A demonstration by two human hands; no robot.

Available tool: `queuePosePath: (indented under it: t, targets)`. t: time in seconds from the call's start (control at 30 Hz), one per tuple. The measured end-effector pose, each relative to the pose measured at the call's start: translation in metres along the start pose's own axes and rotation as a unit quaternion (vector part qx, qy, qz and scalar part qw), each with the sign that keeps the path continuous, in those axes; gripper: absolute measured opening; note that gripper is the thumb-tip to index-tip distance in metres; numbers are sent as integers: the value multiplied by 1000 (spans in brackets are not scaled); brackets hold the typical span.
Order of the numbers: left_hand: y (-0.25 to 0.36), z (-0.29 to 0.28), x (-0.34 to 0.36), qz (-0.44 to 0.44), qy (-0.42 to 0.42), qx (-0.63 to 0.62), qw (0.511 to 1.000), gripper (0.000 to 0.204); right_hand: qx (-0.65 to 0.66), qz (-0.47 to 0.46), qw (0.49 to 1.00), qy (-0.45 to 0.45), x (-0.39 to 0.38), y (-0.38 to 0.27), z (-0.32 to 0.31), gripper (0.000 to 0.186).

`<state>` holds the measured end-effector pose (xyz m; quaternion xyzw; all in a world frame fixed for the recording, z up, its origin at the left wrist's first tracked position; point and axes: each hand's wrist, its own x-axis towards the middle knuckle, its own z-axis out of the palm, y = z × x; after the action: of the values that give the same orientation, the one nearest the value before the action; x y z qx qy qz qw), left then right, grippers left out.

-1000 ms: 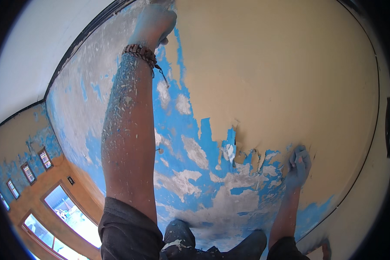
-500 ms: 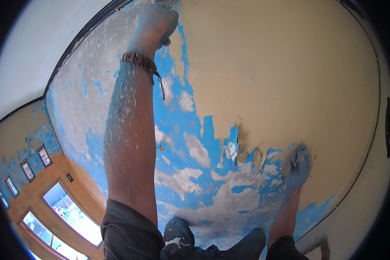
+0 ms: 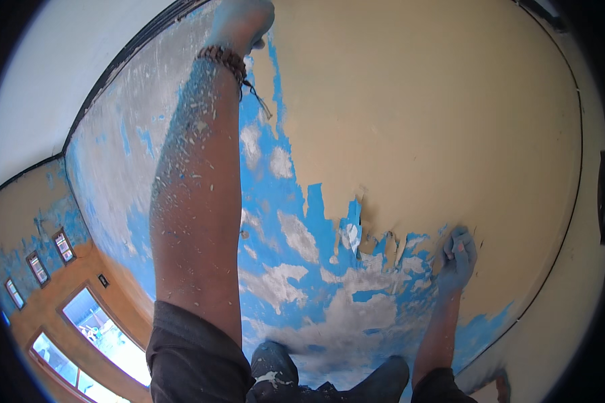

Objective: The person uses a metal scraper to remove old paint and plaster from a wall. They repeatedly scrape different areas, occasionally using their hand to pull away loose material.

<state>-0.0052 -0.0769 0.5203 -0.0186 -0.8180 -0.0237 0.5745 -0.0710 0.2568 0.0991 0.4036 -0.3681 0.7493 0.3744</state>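
While the left hand (image 3: 243,24) was raised to the top edge of the view, the right hand (image 3: 459,254) sat low on the right, at the ragged lower margin of the beige coat (image 3: 410,114) on the wall (image 3: 511,174).

Progress, judged from the surface: beige was off over most of the left side and along much of the bottom, exposing a blue layer (image 3: 265,185) and patches of grey plaster (image 3: 297,236); the upper left was mostly grey. Left over: a broad, nearly unbroken beige area from upper middle to right, a thin beige strip just below the left hand, and much blue. Estimate: part done only.

Position: the main beige area began just right of the left hand and reached down to the right hand. Loose flaps (image 3: 351,235) stood along its broken lower edge, to the left of the right hand and well apart from the left.

Hands: left bent into a fist, cut by the frame; could not tell what, if anything, it gripped. Right drawn narrow, fingers curled; contents and firm contact with the wall not determinable. Pale flecks dotted the left forearm (image 3: 202,181).
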Motion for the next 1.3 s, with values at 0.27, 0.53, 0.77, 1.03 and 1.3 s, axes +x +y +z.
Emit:
queuePosePath:
  t: [0.27, 0.53, 0.77, 1.03, 1.3]
  targets:
    - [42, -9, -42, -38, 56, -185, 980, 31, -15, -17, 1000, -1, 1, 0, 3, 21]
    - [45, -3, -54, -56, 34, -224, 972, 30, -21, -23, 1000, 1, 2, -2, 4, 22]
    - [44, 2, -66, -52, 57, -192, 978, 28, -54, -19, 998, 15, 1, -9, 1, 24]
    - [25, 5, -35, -68, 5, -142, 988, 24, -45, -26, 999, 11, 2, -5, -3, 25]
    - [37, -35, -50, 6, 46, -144, 989, 31, -37, -22, 999, -11, 1, -6, 3, 24]
